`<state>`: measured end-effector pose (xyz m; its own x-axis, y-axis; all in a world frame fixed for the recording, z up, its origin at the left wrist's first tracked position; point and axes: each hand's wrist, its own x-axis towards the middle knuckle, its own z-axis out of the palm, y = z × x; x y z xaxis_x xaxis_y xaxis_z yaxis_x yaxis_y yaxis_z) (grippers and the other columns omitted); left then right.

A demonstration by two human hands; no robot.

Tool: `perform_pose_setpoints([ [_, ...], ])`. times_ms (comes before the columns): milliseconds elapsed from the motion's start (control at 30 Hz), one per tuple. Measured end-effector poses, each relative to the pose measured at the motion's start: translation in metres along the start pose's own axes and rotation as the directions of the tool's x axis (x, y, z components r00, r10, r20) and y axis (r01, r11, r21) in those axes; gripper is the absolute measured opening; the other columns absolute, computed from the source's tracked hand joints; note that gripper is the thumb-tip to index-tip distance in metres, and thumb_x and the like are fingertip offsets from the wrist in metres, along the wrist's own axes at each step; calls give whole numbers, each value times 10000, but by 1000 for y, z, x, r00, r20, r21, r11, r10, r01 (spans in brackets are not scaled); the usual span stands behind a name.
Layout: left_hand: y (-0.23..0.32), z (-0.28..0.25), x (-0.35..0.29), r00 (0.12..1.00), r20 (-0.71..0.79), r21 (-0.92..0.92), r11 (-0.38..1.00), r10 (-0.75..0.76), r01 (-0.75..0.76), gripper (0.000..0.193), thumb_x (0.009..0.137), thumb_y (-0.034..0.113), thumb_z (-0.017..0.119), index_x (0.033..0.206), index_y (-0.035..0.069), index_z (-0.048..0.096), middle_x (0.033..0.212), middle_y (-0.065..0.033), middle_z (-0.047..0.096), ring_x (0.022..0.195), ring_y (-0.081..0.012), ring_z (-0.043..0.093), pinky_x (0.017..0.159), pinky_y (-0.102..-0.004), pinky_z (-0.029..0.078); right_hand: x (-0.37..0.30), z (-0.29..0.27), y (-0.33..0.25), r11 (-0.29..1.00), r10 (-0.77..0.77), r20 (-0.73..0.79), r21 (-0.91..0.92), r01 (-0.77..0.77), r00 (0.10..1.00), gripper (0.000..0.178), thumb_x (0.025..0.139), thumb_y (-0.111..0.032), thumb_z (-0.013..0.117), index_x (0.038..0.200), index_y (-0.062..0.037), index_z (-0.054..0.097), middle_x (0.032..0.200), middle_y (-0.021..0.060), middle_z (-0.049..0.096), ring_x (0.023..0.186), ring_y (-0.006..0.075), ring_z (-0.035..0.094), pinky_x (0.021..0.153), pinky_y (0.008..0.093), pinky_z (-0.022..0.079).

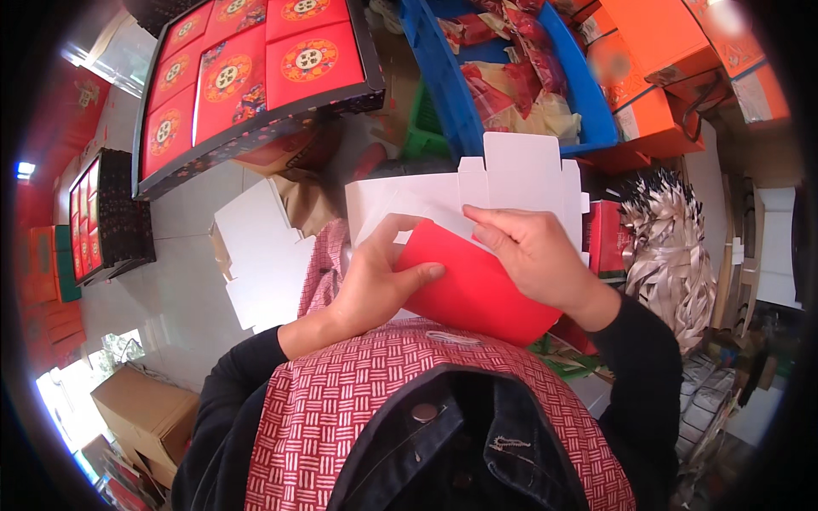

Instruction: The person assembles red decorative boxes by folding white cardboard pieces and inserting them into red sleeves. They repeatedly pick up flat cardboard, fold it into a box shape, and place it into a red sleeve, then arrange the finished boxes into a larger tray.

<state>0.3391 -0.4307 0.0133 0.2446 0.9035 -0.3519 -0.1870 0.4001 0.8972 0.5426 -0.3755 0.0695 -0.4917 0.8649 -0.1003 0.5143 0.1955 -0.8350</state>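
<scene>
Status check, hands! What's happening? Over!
Left hand gripping smooth red card panel. Right hand over its upper edge. Unfolded white cardboard just beyond.

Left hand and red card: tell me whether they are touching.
Touching. The head view shows it: the left hand lays its thumb over the left end of the red card, with no gap visible.

The person's bare left hand [375,277] grips with its thumb [421,275] stretched rightward, index finger arched above. The bare right hand [545,260] points index finger and thumb leftward, close together (its other fingers are hidden). Both black-sleeved arms [645,358] bend inward, wrists exposed.
</scene>
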Motion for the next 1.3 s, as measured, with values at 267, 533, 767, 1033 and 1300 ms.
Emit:
perform_pose_setpoints([
  [267, -13, 7, 4, 991, -13, 80, 988, 137, -135, 221, 842, 94, 716, 981, -40, 608, 812, -94, 671, 721, -101, 604, 658, -265, 522, -4, 24, -3, 989, -51, -122, -144, 33, 991, 251, 917, -122, 568, 1044, 78, 651, 908, 264, 660, 812, 387, 663, 728, 389, 530],
  [533, -7, 11, -7, 990, -26, 63, 989, 136, -134, 322, 841, 79, 714, 1094, -37, 553, 802, -101, 675, 728, -115, 628, 657, -271, 523, -12, 29, -11, 980, -51, -160, -198, 19, 986, 241, 911, -116, 567, 1026, 74, 660, 892, 259, 664, 789, 383, 664, 710, 396, 530],
  [767, 13, 4, -18, 987, 71, 265, 951, 146, -160, 328, 868, 11, 663, 1119, -2, 451, 864, -139, 691, 812, -154, 676, 685, -255, 543, -14, 20, -14, 990, 34, -135, -128, -52, 990, 242, 916, -122, 570, 1020, 74, 665, 861, 251, 670, 780, 360, 675, 693, 355, 529],
  [1033, -1, 2, -18, 986, 42, 302, 939, 159, -164, 337, 833, 81, 717, 1082, 9, 503, 746, -162, 661, 708, -197, 675, 614, -281, 519, -11, 21, -20, 995, 11, -85, -103, -20, 996, 212, 905, -102, 574, 982, 77, 658, 826, 245, 659, 742, 361, 663, 659, 358, 514],
  [1300, -4, 4, -14, 991, -22, 259, 958, 131, -121, 368, 829, 101, 723, 1091, 2, 485, 769, -188, 671, 715, -232, 683, 630, -312, 521, -14, 31, -23, 980, -40, -118, -200, 16, 992, 205, 892, -91, 575, 980, 73, 661, 843, 245, 661, 754, 373, 660, 679, 390, 520],
])
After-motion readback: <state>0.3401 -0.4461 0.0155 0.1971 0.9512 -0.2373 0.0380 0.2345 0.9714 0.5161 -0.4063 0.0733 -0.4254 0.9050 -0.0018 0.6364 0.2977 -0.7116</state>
